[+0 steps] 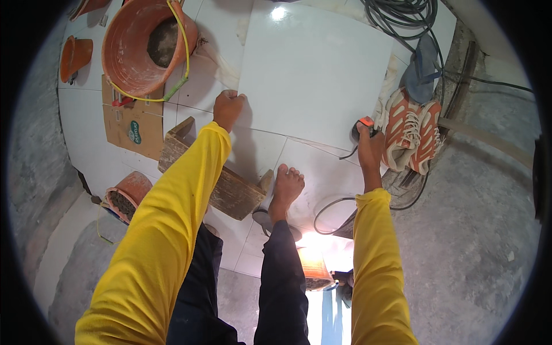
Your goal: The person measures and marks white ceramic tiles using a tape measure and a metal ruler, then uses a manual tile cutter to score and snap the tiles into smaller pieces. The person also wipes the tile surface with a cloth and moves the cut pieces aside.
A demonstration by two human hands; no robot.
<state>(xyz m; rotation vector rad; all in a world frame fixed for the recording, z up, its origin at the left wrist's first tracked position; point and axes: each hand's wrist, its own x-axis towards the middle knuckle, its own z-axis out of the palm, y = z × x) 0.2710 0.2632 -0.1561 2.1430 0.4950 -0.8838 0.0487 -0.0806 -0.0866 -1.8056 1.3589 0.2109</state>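
Observation:
A large white square tile [316, 75] lies over the tiled floor in front of me, with shadow along its left edge. My left hand [229, 109] is closed at that edge, fingers curled against the tile. At the tile's near right corner, my right hand [371, 144] is closed around a black and orange tape measure [364, 122], and a short black strap hangs from it. No drawn-out blade can be made out. My bare foot [286, 187] rests on the floor between my arms.
A big orange bucket [123, 63] with a yellow handle stands at far left, beside flattened cardboard [135, 126]. A wooden stool [236, 192] lies under my left forearm. On the right are orange-white shoes [402, 129], a sandal [422, 69] and coiled black cable [402, 17].

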